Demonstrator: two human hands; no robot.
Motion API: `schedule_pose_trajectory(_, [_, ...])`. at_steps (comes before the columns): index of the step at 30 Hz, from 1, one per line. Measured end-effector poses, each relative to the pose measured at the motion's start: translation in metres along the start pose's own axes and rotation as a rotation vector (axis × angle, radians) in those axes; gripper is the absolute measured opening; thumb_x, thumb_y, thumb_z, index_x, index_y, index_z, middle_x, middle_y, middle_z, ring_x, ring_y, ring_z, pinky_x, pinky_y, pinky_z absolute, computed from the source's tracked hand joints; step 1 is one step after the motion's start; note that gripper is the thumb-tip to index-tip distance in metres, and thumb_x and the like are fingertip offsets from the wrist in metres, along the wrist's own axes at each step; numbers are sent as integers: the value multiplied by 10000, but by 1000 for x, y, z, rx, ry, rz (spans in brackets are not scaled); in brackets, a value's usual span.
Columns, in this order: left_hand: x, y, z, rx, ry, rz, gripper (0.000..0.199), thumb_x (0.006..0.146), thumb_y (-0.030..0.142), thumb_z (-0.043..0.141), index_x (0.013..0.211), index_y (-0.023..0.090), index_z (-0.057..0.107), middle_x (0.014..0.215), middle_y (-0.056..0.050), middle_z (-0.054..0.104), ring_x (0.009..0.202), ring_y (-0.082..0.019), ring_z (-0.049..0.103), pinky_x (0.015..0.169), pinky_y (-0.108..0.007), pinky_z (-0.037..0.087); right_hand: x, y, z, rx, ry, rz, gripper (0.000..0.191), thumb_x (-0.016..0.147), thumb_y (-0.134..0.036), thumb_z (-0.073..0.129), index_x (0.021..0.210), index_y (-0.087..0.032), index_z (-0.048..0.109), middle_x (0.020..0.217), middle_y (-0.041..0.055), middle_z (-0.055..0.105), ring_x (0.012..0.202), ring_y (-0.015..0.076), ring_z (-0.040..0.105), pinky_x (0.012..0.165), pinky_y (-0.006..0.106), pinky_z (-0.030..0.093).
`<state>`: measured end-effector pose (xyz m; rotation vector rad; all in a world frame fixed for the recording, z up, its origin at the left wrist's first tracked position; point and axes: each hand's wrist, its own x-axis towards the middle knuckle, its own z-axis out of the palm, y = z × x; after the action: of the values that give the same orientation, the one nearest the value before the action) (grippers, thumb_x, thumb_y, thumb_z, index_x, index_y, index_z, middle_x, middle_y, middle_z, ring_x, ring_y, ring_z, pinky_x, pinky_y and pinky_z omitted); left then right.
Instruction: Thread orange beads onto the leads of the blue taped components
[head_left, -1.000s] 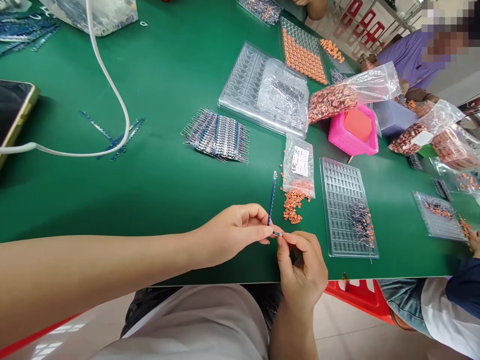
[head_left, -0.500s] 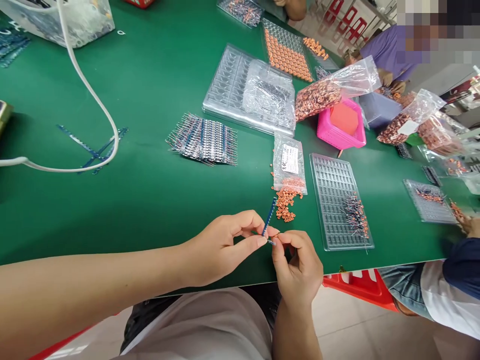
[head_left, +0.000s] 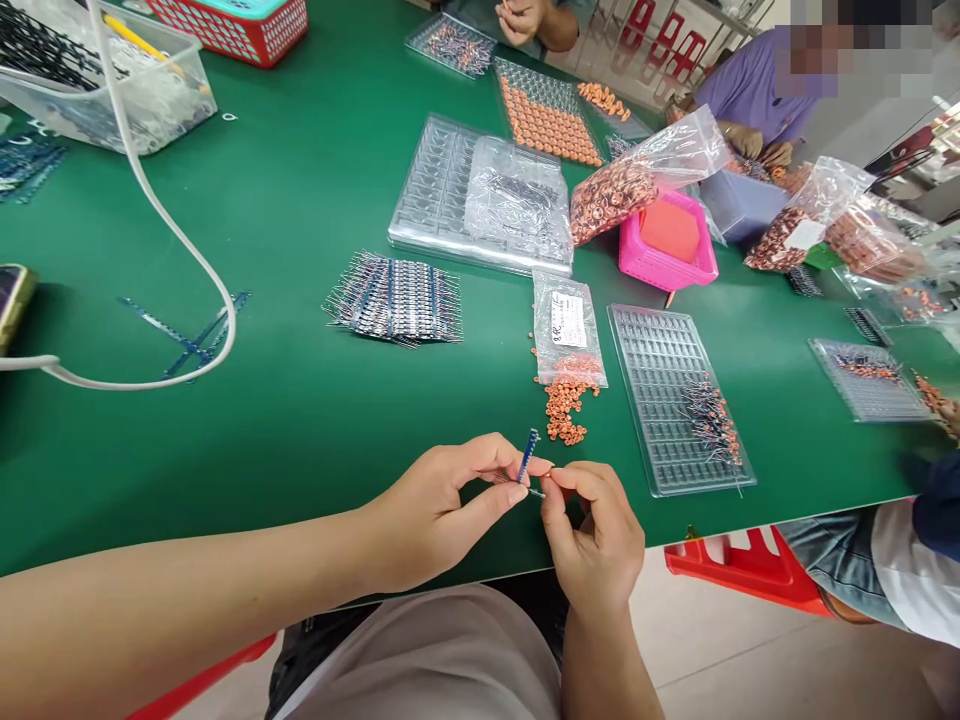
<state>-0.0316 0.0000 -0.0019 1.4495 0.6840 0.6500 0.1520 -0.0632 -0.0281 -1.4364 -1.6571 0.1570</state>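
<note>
Near the table's front edge, my left hand (head_left: 450, 510) pinches a narrow blue strip (head_left: 528, 457) between thumb and fingers, its free end pointing up. My right hand (head_left: 598, 535) is closed in a pinch right beside the left fingertips. A tiny orange ring (head_left: 551, 472) seems to be between its thumb and forefinger, though the fingers mostly hide it. Just beyond the hands lies a pile of small orange rings (head_left: 564, 418), spilling from a labelled clear plastic bag (head_left: 551, 345). To the left is a fanned stack of blue strips with wire leads (head_left: 397, 298).
At right, a clear ribbed tray (head_left: 649, 385) carries leaded parts with orange ends (head_left: 712, 420). Farther back are stacked clear trays (head_left: 431, 190), a pink basket (head_left: 667, 262) and a bag of copper-coloured rings (head_left: 611, 200). A white cable (head_left: 176, 235) crosses the left. Co-workers sit around.
The view has shifted a little, showing more of the table's far left. Both hands keep their pinches close together, and the blue strip shows shorter above my left fingers.
</note>
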Motion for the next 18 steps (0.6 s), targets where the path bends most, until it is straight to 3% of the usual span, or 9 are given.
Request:
schedule_pose_trajectory(6, [2,3,1,19,8,-6,96,978,208,520,945,182,606,1135,-83,753,1049,-184,717,912,-286,551,-1,0,0,-2,-3,13,211,891,-43,654,1002,-223,644,843,4,683,722,125,642,577,240,493])
schedule_pose_trajectory(11, [2,6,1,73,16,-7,122,971,213,517,944,178,630,986,-57,744,955,-185,718,878,-295,550,-1,0,0,-7,-3,13,199,891,-58,666,1000,-222,648,843,4,687,720,127,644,581,243,497])
schedule_pose_trajectory(18, [-1,1,2,108,13,80,118,978,198,507,969,193,623,989,-51,747,991,-196,710,902,-306,551,-3,1,0,0,16,9,230,884,-41,662,1018,-228,648,842,5,688,726,133,646,577,247,502])
